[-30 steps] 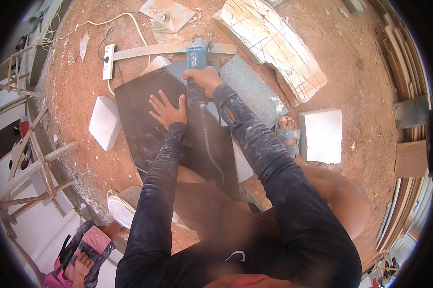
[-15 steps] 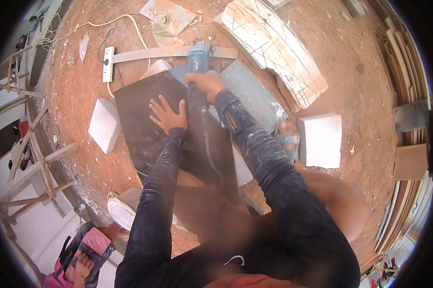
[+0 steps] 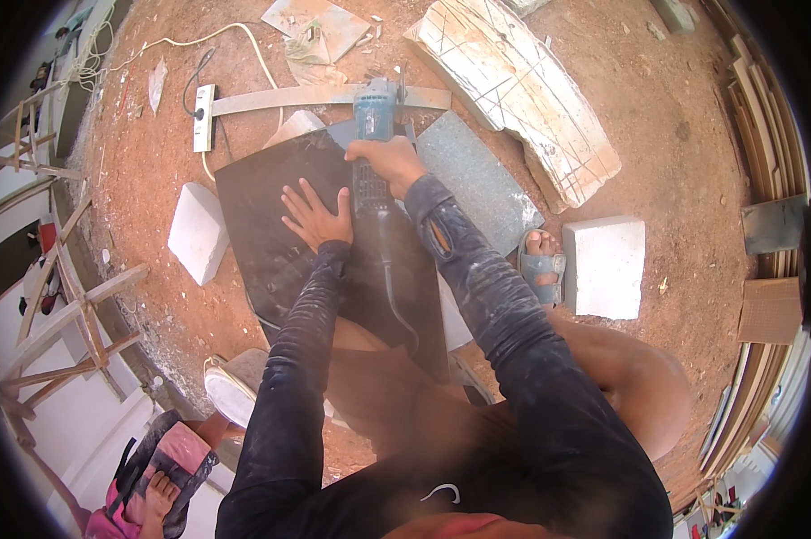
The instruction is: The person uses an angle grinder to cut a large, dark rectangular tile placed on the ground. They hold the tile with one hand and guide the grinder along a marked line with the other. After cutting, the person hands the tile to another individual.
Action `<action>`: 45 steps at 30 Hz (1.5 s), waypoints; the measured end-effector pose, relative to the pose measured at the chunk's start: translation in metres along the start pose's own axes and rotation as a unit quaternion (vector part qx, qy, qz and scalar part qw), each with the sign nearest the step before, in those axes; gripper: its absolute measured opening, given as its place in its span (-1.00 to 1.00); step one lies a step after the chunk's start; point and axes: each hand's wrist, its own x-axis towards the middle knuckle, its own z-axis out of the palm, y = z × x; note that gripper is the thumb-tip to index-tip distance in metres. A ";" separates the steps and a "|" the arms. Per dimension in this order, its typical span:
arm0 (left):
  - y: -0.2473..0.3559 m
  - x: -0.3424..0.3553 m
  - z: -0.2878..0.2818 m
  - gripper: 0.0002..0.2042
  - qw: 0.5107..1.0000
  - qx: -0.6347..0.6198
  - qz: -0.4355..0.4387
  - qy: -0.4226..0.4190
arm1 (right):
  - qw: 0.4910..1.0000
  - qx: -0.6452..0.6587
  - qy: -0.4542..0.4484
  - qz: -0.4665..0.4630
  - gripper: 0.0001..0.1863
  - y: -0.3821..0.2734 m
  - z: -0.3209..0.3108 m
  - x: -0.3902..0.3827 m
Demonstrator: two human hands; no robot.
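A dark, glossy stone slab [image 3: 270, 207] lies tilted in front of me, dusty on top. My left hand [image 3: 317, 216] presses flat on it with fingers spread. Wrapped around the body of a teal and black angle grinder [image 3: 376, 117], my right hand [image 3: 389, 162] holds the tool along the slab's right part. The grinder's head and its disc edge reach the far edge of the slab, beside a long pale curved strip [image 3: 279, 101]. From its rear end a dark cord trails over the slab toward me.
A white block [image 3: 197, 235] stands left of the slab, another white block [image 3: 605, 268] right of my sandalled foot [image 3: 543, 265]. A grey slab [image 3: 479, 171] and a large scored stone [image 3: 522, 99] lie at far right. A power strip [image 3: 205, 119] with cable sits far left. Another person [image 3: 167, 467] is at lower left.
The view has shifted very slightly. Both hands and the grinder keep almost the same place on the slab, and the dust haze near the grinder looks a little thinner.
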 end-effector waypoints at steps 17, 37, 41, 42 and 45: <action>-0.001 -0.001 0.001 -0.16 1.000 -0.003 -0.001 0.002 | 1.000 0.016 -0.014 0.018 -0.69 -0.005 -0.002 0.000; -0.002 0.000 0.000 -0.18 1.000 -0.002 -0.003 0.002 | 0.999 0.017 -0.020 0.019 -0.69 -0.011 -0.002 -0.005; -0.001 0.000 -0.001 -0.15 1.000 -0.013 -0.004 -0.001 | 0.999 -0.011 -0.026 0.028 -0.66 -0.015 0.001 -0.007; -0.001 -0.001 -0.003 -0.12 1.000 -0.011 -0.004 -0.005 | 0.999 -0.006 -0.028 0.031 -0.65 -0.017 0.002 -0.008; 0.000 -0.001 -0.004 -0.05 1.000 -0.015 -0.007 -0.011 | 0.999 0.003 -0.035 0.031 -0.66 -0.017 0.004 -0.008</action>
